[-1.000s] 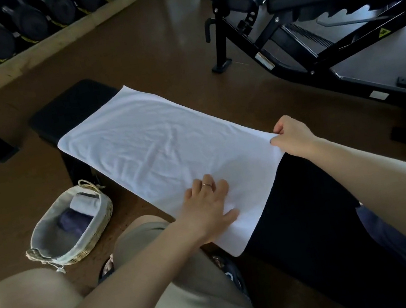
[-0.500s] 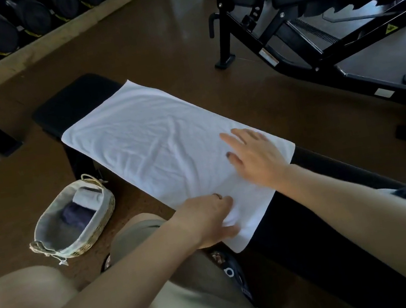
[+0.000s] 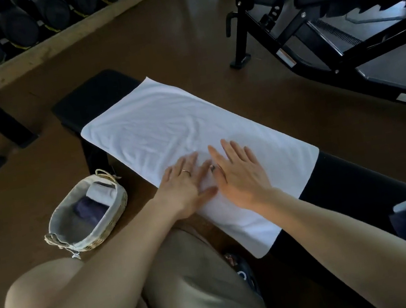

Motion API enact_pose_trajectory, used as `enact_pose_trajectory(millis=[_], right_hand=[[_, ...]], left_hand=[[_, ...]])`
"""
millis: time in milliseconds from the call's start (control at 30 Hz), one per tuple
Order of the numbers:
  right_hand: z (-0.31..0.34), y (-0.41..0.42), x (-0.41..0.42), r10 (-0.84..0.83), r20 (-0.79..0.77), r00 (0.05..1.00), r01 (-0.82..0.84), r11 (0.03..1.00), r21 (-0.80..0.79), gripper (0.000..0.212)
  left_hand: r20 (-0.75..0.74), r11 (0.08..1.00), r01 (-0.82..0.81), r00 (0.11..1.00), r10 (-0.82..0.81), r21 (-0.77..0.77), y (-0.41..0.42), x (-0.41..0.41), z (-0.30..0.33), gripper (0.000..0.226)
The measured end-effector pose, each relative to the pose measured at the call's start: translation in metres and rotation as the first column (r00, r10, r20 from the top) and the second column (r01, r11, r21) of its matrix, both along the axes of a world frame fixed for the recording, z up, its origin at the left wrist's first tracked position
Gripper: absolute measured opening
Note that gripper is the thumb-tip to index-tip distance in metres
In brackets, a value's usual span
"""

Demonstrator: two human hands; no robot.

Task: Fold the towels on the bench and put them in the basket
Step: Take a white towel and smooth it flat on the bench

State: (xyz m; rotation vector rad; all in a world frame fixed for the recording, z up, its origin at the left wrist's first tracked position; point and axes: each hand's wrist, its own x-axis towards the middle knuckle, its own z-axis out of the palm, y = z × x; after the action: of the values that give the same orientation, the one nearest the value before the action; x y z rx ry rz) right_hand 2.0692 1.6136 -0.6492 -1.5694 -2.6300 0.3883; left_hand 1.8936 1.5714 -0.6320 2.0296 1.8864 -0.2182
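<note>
I press both palms flat on the white towel (image 3: 164, 122), which lies spread in a single layer along the black bench (image 3: 95, 96). My left hand (image 3: 184, 184) and my right hand (image 3: 241, 171) sit side by side near the middle of the cloth, thumbs almost touching, fingers straight and spread. Neither hand grasps anything; both only press down on the fabric.

I judge this to be the smoothing step, ahead of the first fold: creases ripple across the far half, and no edge is turned over yet.

The towel's long axis runs along the bench, from the near corner that hangs off the bench edge by my knee toward the far corner at upper left. Its short sides cross the bench.

The next move, as I read it, calls for pinching the two corners of one short end and carrying them along that axis to meet the other end, keeping the edges aligned.

The wicker basket (image 3: 117, 208) waits on the floor just left of the bench, with a dark rolled cloth (image 3: 90, 210) and a pale one (image 3: 101, 193) already inside.
</note>
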Motion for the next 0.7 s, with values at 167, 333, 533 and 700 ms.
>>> enact_pose_trajectory(millis=[167, 333, 533, 700], right_hand=[[-0.01, -0.002, 0.014, -0.031, 0.124, 0.992, 0.029, 0.999, 0.017, 0.064], [-0.005, 0.01, -0.032, 0.033, 0.034, 0.999, -0.034, 0.999, 0.015, 0.062], [-0.008, 0.013, -0.046, 0.038, 0.094, 0.995, -0.04, 0.999, 0.027, 0.062], [0.001, 0.058, -0.088, 0.064, 0.005, 0.998, -0.065, 0.994, 0.087, 0.06]], left_hand=[[-0.039, 0.978, -0.209, 0.977, 0.208, -0.011, 0.013, -0.067, -0.001, 0.074], [-0.056, 0.988, -0.099, 0.993, 0.107, 0.121, 0.029, -0.074, 0.003, 0.068], [-0.005, 0.979, -0.203, 0.979, 0.203, 0.024, 0.046, -0.107, -0.007, 0.07], [0.024, 0.973, -0.167, 0.986, 0.166, 0.161, 0.065, -0.111, -0.01, 0.069]])
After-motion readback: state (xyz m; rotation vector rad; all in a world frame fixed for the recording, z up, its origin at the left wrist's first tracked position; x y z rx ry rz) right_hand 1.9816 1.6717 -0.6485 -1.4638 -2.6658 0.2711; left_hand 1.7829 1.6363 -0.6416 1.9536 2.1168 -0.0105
